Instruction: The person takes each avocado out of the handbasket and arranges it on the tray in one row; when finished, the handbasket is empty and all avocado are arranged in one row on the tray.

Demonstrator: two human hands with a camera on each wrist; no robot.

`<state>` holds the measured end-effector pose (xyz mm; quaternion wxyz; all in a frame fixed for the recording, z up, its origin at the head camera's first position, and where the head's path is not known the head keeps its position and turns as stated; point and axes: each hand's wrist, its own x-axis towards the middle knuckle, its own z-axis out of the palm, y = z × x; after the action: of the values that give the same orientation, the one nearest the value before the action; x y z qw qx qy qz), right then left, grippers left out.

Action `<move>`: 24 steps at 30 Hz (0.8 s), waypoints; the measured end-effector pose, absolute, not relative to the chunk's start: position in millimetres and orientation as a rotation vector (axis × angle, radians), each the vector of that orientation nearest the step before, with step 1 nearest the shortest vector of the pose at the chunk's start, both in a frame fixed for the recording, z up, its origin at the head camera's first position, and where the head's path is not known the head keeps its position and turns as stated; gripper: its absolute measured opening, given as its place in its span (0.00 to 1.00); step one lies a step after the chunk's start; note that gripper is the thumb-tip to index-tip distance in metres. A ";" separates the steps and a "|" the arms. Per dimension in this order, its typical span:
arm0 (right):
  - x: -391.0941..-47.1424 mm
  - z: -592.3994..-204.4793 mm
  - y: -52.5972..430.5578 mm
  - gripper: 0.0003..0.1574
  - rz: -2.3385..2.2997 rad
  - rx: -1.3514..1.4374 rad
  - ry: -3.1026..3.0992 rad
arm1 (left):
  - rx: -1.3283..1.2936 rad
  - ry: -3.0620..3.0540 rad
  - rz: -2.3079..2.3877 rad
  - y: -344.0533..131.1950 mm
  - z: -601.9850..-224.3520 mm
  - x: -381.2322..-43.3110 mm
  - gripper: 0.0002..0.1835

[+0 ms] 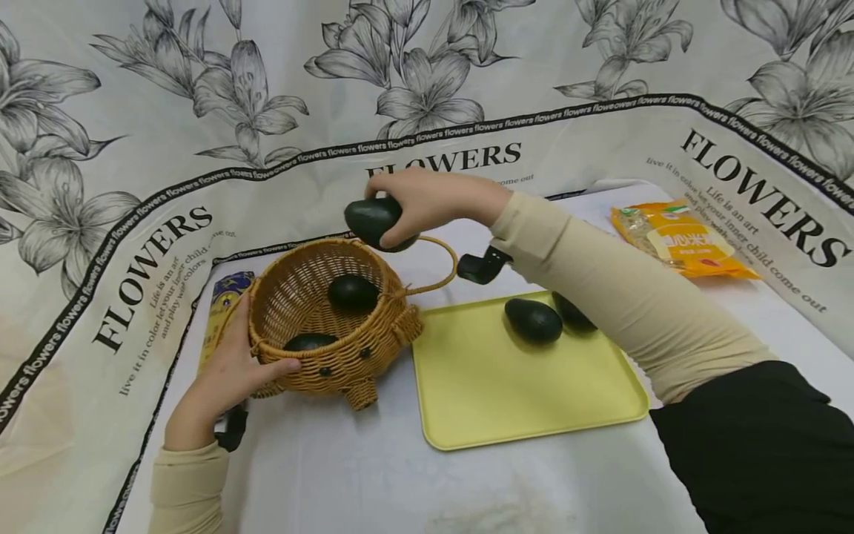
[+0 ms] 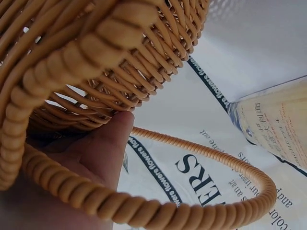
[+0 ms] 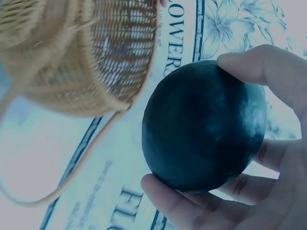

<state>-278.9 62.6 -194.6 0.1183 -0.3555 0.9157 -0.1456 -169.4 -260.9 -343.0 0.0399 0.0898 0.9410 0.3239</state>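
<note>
Head view, right hand [image 1: 420, 204]: holds one dark avocado [image 1: 371, 218], upper middle.
Left hand [image 1: 230, 363]: grips wicker basket [image 1: 347, 368], left side.
Yellow tray [image 1: 520, 386]: right of centre.

White table [image 1: 320, 475], smooth top, faint brownish patch [image 1: 503, 515] toward front. Round wicker basket [image 1: 390, 322] on left part, snout facing front. Yellow tray [image 1: 507, 397] flat, just right of basket; rectangular, rounded corners; whether two touch, cannot tell. Orange bag [image 1: 690, 241] at far right, beyond tray, well apart from basket. Yellow packet [image 1: 223, 304] at left, just beside basket, partly hidden.
</note>
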 end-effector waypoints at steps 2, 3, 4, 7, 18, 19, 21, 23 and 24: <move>-277.0 -198.7 78.7 0.38 -0.436 -0.987 2.695 | 0.279 2.882 0.990 -261.7 -342.7 -169.9 0.69; -276.3 -201.4 86.8 0.39 -0.447 -0.958 2.702 | 0.282 2.884 0.987 -262.0 -342.3 -170.0 0.69; -275.5 -204.3 94.8 0.39 -0.454 -0.927 2.707 | 0.282 2.884 0.983 -262.2 -341.7 -170.2 0.69; -272.4 -215.1 118.5 0.39 -0.505 -0.825 2.707 | 0.282 2.887 0.963 -262.7 -339.8 -170.3 0.69; -256.2 -272.0 175.0 0.37 -0.697 -0.428 2.572 | 0.366 2.889 1.052 -263.4 -340.1 -175.5 0.68; -254.4 -276.4 176.0 0.38 -0.713 -0.420 2.558 | 0.363 2.891 1.044 -263.5 -339.9 -175.6 0.68; -250.7 -284.3 176.3 0.39 -0.726 -0.409 2.530 | 0.352 2.893 1.029 -263.8 -339.5 -176.0 0.68; -247.4 -290.7 174.9 0.40 -0.737 -0.396 2.502 | 0.346 2.892 1.022 -263.9 -339.0 -176.4 0.68; -245.8 -293.6 173.8 0.41 -0.732 -0.388 2.495 | 0.349 2.893 1.021 -263.9 -339.1 -176.8 0.68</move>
<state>-245.8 173.8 -293.6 0.2534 -0.1428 0.9181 -0.2692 -176.8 -263.9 -339.1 0.0269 0.1130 0.9366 0.3306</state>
